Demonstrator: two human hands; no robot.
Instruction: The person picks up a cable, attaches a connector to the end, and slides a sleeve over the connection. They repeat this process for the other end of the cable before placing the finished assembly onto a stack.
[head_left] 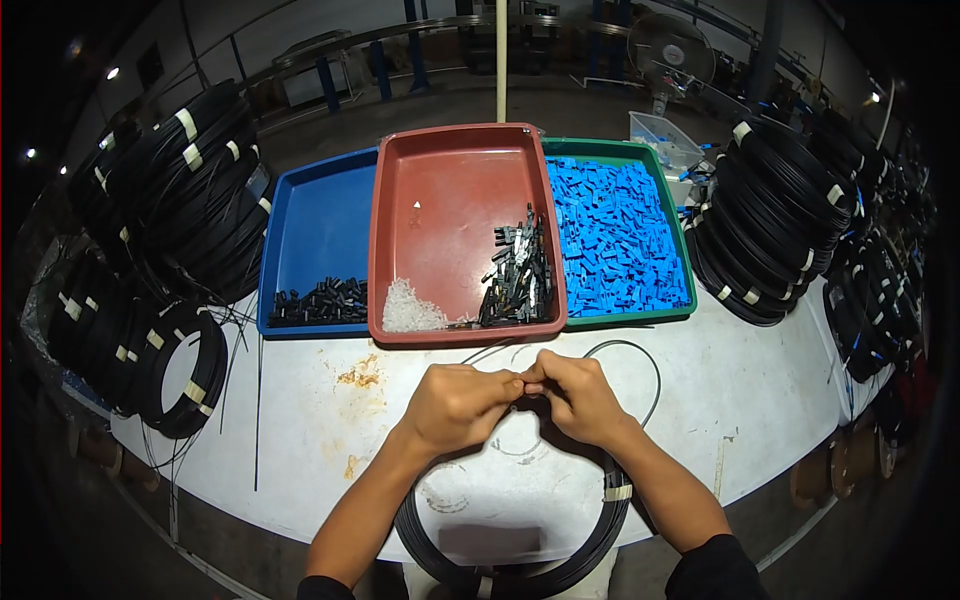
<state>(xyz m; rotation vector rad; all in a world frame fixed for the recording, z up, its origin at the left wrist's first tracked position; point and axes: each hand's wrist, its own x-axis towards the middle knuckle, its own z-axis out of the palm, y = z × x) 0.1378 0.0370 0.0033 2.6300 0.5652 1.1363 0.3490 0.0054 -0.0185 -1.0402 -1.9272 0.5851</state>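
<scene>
My left hand [458,405] and my right hand [582,396] meet above the white table, fingertips pinched together. Whatever sits between the fingertips is too small and covered to make out. Below them lies a coil of black cable [590,548], bound with pale tape, its ring passing under both forearms. A loose cable loop [658,378] rises from the coil and curves behind my right hand. Another thin stretch of cable shows just beyond my left hand.
Ahead stand a blue tray [315,210] with black parts, a red tray [440,190] with clear pieces and black connectors, and a green tray [672,190] of blue connectors. Cable coils pile up at left [205,200] and right [780,220] on the table [310,430].
</scene>
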